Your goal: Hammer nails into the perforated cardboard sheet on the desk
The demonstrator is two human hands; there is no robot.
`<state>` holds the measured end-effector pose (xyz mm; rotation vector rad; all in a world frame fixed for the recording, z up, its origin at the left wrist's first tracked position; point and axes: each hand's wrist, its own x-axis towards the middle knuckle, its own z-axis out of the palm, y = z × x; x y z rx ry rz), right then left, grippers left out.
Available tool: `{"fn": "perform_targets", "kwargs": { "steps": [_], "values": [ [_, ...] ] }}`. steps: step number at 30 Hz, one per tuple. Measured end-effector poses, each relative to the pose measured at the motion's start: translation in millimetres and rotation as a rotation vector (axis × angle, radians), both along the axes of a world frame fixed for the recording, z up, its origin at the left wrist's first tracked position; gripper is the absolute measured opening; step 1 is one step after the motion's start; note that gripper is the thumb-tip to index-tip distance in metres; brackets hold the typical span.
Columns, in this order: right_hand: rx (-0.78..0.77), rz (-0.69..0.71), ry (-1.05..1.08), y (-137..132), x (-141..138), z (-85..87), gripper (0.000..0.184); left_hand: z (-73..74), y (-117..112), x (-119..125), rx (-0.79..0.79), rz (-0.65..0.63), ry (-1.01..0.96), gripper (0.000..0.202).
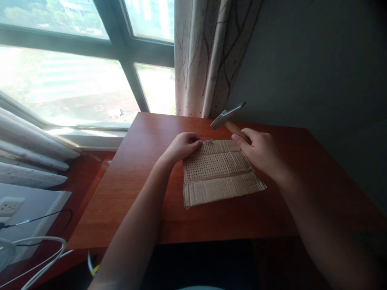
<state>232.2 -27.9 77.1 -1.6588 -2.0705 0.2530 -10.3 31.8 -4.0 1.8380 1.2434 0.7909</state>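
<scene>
A sheet of brown corrugated cardboard (222,186) lies on the wooden table, creased across and punched with rows of small holes over its middle and far parts. My right hand (260,150) grips the wooden handle of a hammer (227,115), whose metal head is raised above the sheet's far edge. At the far left corner of the cardboard, my left hand (185,146) rests with fingers curled and thumb pressed in. What lies inside its fingers is hidden. Beside that thumb sits a small cluster of greyish pieces (209,141), too small to name.
The reddish-brown table (145,161) reaches to a patterned curtain (199,60) and a dark wall at the back. A window (75,84) stands at the left. White cables (45,257) and a wall socket (10,206) are at the lower left, past the table's edge.
</scene>
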Motion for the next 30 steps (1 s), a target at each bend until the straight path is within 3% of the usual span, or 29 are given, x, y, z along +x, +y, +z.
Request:
{"fn": "perform_targets", "kwargs": {
  "steps": [3, 6, 9, 11, 15, 19, 23, 30],
  "values": [
    [0.093, -0.106, 0.228, -4.5, 15.8, -11.0, 0.033, 0.0, 0.3, -1.6, -0.007, -0.006, -0.013, 0.022],
    [0.196, -0.228, 0.624, -5.5, 30.7, -27.6, 0.036, 1.1, 0.4, -3.4, -0.009, -0.009, -0.03, 0.023],
    [0.231, -0.203, 0.965, -4.3, 40.5, -38.5, 0.041, 2.3, -0.4, -3.3, -0.02, -0.003, -0.028, 0.023],
    [0.253, -0.156, 1.086, -3.5, 44.7, -41.3, 0.046, 3.1, -1.7, -1.8, -0.026, -0.001, -0.032, 0.024],
    [0.273, -0.1, 1.153, -3.3, 51.5, -42.4, 0.048, 6.2, -2.5, -3.1, -0.021, 0.056, -0.044, 0.026],
    [0.152, -0.025, 1.155, -1.7, 57.4, -44.7, 0.049, 11.9, 4.7, -26.6, 0.072, 0.271, 0.026, 0.026],
    [0.139, -0.018, 1.237, 3.2, 59.8, -48.3, 0.05, 15.6, 6.7, -61.4, 0.178, 0.499, 0.274, 0.024],
    [0.243, -0.076, 1.31, 2.9, 67.9, -49.2, 0.046, 5.6, -29.8, -78.2, -0.057, 0.372, 0.774, 0.023]
  ]
}}
